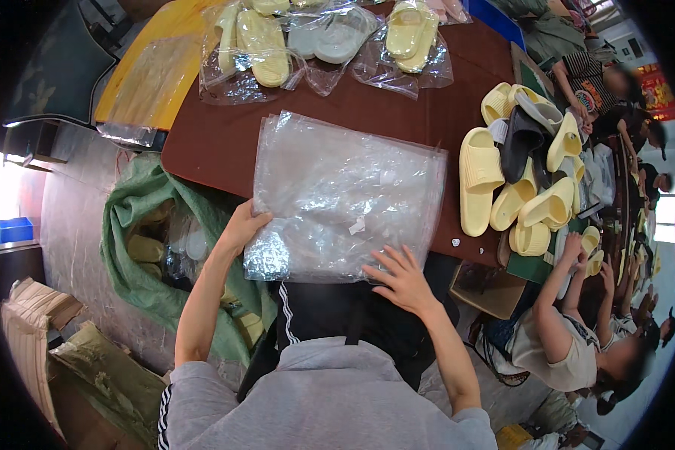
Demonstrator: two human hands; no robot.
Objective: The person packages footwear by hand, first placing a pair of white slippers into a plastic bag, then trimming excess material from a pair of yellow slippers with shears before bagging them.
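Note:
A stack of clear plastic bags point(337, 195) lies at the front edge of the brown table, its near side over my lap. At the stack's left edge, my left hand point(242, 227) pinches the bags, thumb on top and the other fingers partly hidden. My right hand point(403, 279) rests on the near right part of the stack, fingers spread and holding nothing. To the right is a pile of loose slippers, with a pale yellow slipper point(481, 180) nearest the bags and a black slipper point(523, 142) among them. Beyond the bags lie bagged yellow slippers point(262, 49).
A green woven sack point(131, 199) with bagged slippers stands on the floor at my left. Behind it is a yellow table point(146, 71). Cardboard point(41, 307) lies lower left. At right, a person in a light top point(551, 337) handles slippers; several other people are farther along.

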